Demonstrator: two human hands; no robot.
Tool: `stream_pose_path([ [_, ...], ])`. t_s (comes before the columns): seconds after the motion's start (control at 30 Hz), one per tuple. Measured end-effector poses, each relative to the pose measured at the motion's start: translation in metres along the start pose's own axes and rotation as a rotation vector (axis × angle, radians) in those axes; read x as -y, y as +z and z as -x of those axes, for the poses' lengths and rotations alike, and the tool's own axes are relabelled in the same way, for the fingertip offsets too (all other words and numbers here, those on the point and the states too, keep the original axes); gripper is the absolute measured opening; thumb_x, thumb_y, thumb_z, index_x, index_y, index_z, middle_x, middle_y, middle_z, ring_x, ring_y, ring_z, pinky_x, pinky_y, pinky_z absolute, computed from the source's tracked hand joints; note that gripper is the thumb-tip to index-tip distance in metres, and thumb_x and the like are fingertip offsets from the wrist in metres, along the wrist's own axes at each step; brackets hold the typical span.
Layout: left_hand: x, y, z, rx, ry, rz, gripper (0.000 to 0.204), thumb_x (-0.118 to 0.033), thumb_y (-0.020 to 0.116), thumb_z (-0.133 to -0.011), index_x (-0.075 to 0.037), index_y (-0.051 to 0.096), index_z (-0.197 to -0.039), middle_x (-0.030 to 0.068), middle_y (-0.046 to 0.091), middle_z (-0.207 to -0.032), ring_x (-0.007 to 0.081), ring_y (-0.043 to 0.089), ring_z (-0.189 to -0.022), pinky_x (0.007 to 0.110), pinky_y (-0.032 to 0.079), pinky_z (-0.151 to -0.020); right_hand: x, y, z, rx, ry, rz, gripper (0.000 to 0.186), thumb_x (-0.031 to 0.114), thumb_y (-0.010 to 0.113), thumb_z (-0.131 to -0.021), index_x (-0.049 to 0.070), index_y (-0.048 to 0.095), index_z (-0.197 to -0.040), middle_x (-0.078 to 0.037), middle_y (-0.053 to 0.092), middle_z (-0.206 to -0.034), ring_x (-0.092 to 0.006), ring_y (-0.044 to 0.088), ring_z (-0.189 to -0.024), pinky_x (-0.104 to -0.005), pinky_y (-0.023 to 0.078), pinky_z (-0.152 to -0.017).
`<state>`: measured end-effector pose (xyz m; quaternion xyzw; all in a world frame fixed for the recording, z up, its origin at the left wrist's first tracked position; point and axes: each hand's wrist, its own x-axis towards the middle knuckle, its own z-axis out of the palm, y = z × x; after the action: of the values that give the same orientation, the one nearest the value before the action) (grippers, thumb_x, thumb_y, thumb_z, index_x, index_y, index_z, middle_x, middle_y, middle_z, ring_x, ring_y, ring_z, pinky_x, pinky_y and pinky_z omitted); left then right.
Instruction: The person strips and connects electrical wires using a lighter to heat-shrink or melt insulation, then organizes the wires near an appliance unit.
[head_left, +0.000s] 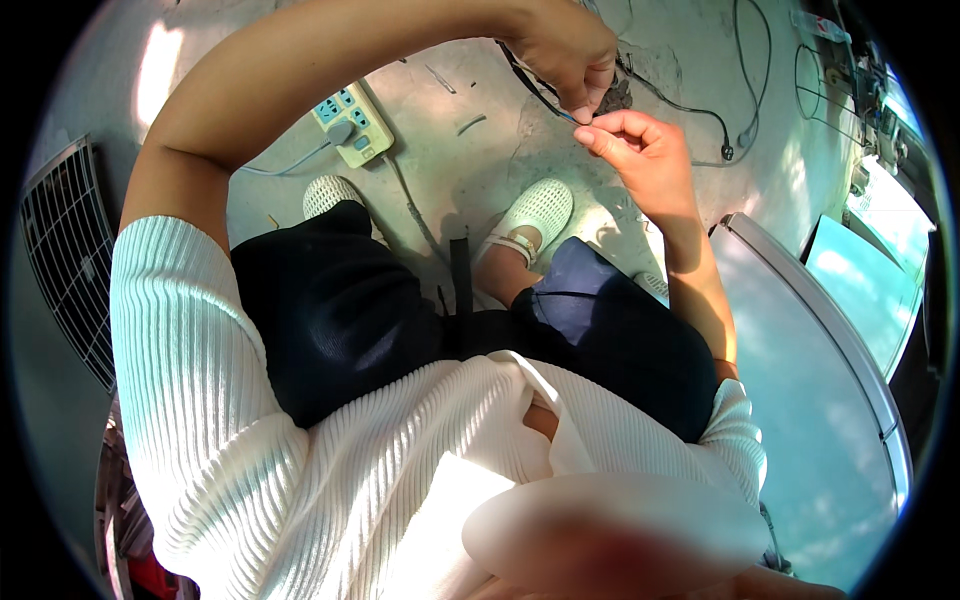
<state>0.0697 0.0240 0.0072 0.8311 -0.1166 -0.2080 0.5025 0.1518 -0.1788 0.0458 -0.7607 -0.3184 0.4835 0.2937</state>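
Basically, the work in hand looks like fine fingertip work on the black cable [530,80], prob. at a stripped or split end, judging by the bit of blue wire [568,117] near the tips; the cable's up top, right of centre, above the concrete floor [450,60], running down from under the L hand [565,50] to where both hands meet; L grip is narrow, thumb & index pinched on the cable approx. at its end; R hand [648,155] comes in from the R, palm partly turned up, thumb & index close together at the same spot; can't tell if it has a strand of its own, too small; power strip [355,125] lies well apart to the L, w/ a grey plug [340,132] in it; a black plug [727,152] on a dark lead [680,105] lies on the floor R of the hands; next move, I'd say, calls for L to hold the end steady while R takes or twists the strand, light pinch only; main risk is prob. a thin strand slipping or fraying.
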Motion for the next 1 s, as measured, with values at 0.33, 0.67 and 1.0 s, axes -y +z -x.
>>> stream_pose_path([
  [0.33,0.033,0.002,0.031,-0.170,-0.096,0.278,0.033,-0.036,0.064,-0.091,-0.005,0.068,-0.098,0.0069,0.069,-0.088,0.0175,0.062,-0.085,0.033,0.047,-0.079,-0.027,-0.009,0.002,0.025,0.025,-0.124,0.013,0.013,0.073,-0.085,0.002,0.069,-0.090,0.003,0.063,-0.077,-0.0026,0.054,-0.070,-0.0181,0.042,-0.064],
  [0.67,0.019,0.006,0.035,-0.147,-0.053,0.200,0.021,-0.023,0.075,-0.079,-0.007,0.069,-0.093,0.0043,0.069,-0.080,0.0147,0.062,-0.072,0.031,0.048,-0.068,-0.028,-0.009,-0.002,-0.016,-0.055,-0.111,0.015,0.018,0.070,-0.088,0.003,0.066,-0.093,0.008,0.057,-0.072,0.0005,0.045,-0.065,-0.0172,0.036,-0.060],
  [1.0,0.024,0.015,0.036,-0.289,-0.062,0.120,0.018,-0.021,0.070,-0.080,-0.008,0.071,-0.092,0.0076,0.069,-0.080,0.0169,0.063,-0.075,0.032,0.048,-0.070,-0.024,-0.007,-0.002,-0.002,-0.058,-0.129,0.014,0.016,0.071,-0.087,0.004,0.065,-0.089,0.006,0.058,-0.073,0.0000,0.046,-0.065,-0.0175,0.037,-0.060],
])
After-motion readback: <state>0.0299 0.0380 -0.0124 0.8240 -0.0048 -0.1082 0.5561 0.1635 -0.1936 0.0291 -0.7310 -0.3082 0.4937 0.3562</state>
